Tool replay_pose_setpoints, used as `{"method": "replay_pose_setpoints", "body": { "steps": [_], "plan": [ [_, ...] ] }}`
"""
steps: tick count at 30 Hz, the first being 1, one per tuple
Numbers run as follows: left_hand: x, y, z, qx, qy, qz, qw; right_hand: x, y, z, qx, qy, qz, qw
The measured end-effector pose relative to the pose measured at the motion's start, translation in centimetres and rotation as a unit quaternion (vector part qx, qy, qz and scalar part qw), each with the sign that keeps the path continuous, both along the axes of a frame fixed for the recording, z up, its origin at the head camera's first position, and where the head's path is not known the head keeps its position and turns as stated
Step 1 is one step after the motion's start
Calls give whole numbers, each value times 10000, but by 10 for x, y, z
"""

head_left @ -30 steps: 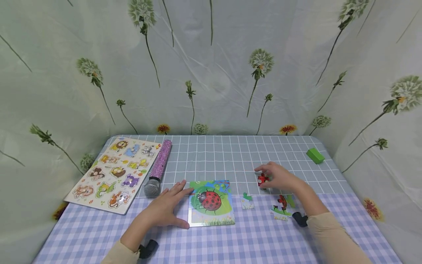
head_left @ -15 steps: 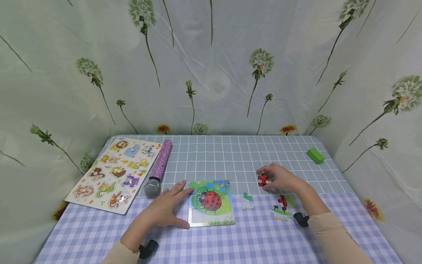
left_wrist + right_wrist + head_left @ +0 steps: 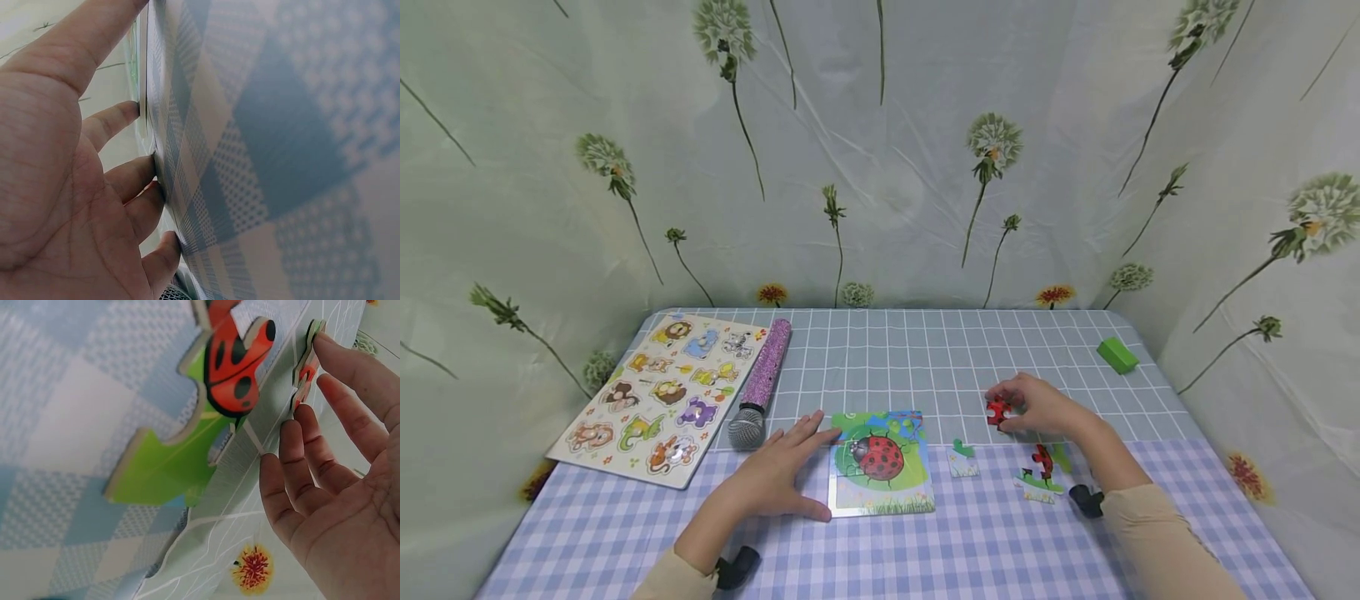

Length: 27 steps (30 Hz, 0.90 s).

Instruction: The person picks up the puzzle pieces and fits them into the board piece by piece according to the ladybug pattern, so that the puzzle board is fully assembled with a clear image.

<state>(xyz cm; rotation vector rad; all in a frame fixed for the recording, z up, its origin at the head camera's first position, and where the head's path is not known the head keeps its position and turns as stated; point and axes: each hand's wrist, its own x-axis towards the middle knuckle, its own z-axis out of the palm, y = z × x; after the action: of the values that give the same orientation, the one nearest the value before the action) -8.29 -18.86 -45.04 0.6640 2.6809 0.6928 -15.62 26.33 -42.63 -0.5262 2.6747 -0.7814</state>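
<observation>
In the head view a ladybug puzzle board (image 3: 880, 460) lies at the front middle of the table. My left hand (image 3: 778, 471) rests at its left edge, fingers spread, with the index fingertip at the upper left corner and the thumb at the lower left. In the left wrist view the fingertips (image 3: 145, 172) meet the checked cloth. Right of the board, my right hand (image 3: 1037, 404) pinches a red jigsaw piece (image 3: 997, 411) between thumb and fingers. From the right wrist, that piece shows edge-on with some green, low at the table surface.
A jigsaw piece with grass (image 3: 962, 460) lies just right of the board. Several red and green pieces (image 3: 1040, 465) overlap under the right forearm. An animal peg board (image 3: 662, 392) and a pink glittery microphone (image 3: 765, 371) lie at left; a green block (image 3: 1117, 355) sits far right.
My right hand has shifted slightly right, and its thumb and fingers have closed in on the red jigsaw piece. The left hand and the board have stayed in place.
</observation>
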Motion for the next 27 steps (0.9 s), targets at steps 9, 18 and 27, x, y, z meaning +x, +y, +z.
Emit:
{"method": "replay_pose_setpoints", "body": {
  "steps": [9, 18, 27],
  "plan": [
    [0, 0, -1, -30, -6, 5, 10000, 2, 1, 3, -42, -76, 86, 9999],
    [0, 0, 0, -2, -14, -4, 10000, 0, 5, -1, -12, -87, 98, 9999],
    [0, 0, 0, -1, -13, -5, 10000, 0, 4, -2, 7, -43, 53, 10000]
  ]
}}
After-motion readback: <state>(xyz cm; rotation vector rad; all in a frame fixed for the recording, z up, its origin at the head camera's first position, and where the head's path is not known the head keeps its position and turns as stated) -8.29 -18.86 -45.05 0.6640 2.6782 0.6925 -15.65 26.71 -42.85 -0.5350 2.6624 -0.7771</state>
